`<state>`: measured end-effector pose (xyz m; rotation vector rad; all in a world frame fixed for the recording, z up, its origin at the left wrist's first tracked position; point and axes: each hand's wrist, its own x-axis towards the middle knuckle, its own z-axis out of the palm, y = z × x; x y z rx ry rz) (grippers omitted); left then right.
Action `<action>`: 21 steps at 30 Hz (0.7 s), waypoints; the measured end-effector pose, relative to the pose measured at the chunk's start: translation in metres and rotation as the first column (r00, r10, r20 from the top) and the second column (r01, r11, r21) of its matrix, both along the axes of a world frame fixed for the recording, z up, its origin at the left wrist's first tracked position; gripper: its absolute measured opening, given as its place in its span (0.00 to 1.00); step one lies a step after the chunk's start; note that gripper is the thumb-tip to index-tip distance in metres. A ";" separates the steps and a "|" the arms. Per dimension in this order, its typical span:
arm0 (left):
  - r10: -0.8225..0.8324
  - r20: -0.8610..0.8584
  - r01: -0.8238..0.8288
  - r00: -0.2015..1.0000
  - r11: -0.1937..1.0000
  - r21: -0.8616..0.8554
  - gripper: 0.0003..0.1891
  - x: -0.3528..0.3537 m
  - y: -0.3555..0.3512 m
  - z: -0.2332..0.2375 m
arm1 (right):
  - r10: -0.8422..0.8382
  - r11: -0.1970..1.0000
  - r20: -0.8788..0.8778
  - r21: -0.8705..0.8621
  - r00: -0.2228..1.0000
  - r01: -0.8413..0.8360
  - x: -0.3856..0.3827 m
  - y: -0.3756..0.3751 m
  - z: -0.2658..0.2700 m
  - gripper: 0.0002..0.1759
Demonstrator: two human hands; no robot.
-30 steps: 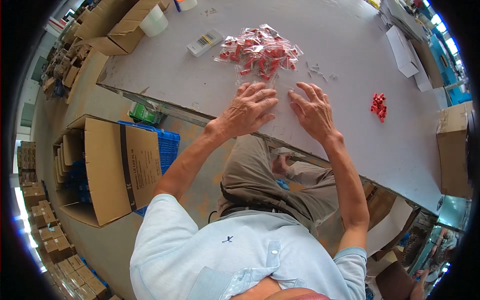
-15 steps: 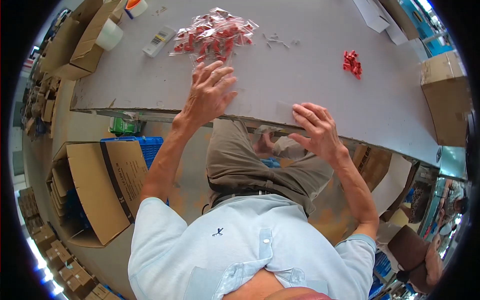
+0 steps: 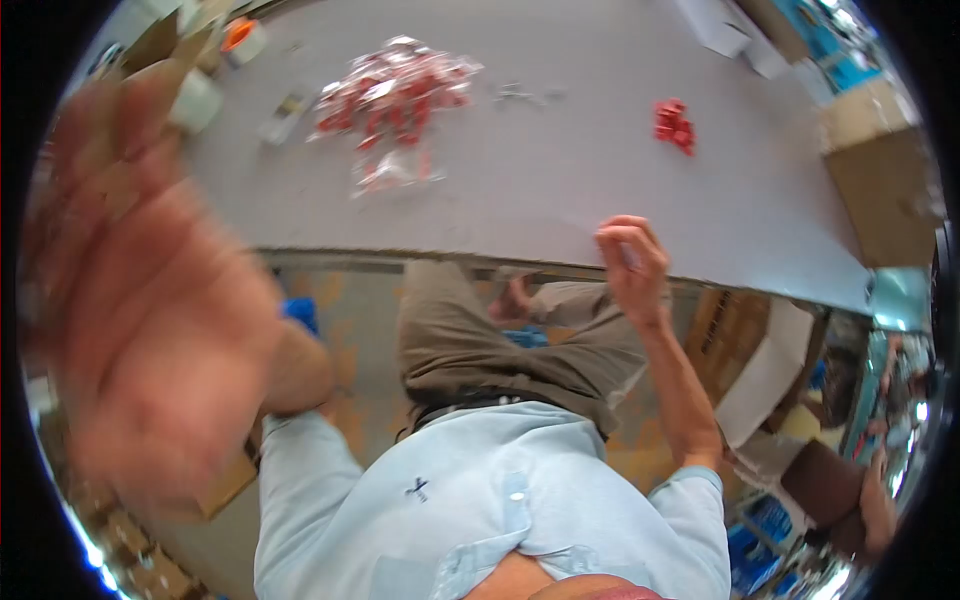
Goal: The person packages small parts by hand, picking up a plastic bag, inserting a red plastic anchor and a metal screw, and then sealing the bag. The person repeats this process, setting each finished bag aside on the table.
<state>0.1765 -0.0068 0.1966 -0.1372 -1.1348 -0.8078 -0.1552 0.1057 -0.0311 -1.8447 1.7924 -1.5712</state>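
My left hand (image 3: 170, 310) is raised close to the camera on the left, large and smeared by motion. Its fingers stretch upward, and I see nothing held in them. My right hand (image 3: 635, 265) is at the table's front edge with its fingers curled toward the thumb; whatever is between them, if anything, is too faint to make out. On the table lies a heap of clear plastic bags with red parts (image 3: 400, 90). One flat bag (image 3: 395, 172) lies at its near side. A small pile of loose red pieces (image 3: 674, 127) lies to the right.
A few small whitish bits (image 3: 520, 94) lie beside the heap. A small labelled box (image 3: 285, 118) and tape rolls (image 3: 243, 42) are at the left of the table (image 3: 530, 190). A cardboard box (image 3: 875, 175) stands at the right edge. Another person shows at lower right.
My left hand has left the flat bag by the heap and come up toward the camera. My right hand's fingers have curled in. The view has shifted slightly.
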 end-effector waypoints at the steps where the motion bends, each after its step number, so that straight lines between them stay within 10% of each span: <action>1: -0.053 -0.036 0.053 0.998 0.999 0.006 0.40 -0.015 -0.005 -0.005 | -0.020 0.999 0.025 0.035 0.999 0.019 -0.004 0.000 -0.003 0.03; 9: -0.136 -0.002 0.136 0.991 0.990 0.031 0.35 0.102 0.011 -0.072 | -0.062 0.995 0.054 0.081 0.997 0.058 -0.002 0.007 -0.007 0.03; 17: -0.245 0.253 0.290 0.936 0.943 -0.160 0.31 0.011 0.008 -0.033 | -0.066 0.991 0.111 0.124 0.992 0.052 -0.005 0.005 0.000 0.03; 21: -0.040 0.304 0.118 0.952 0.964 -0.240 0.29 0.023 0.016 -0.049 | -0.057 0.998 0.274 0.046 0.960 0.046 -0.011 -0.004 -0.009 0.03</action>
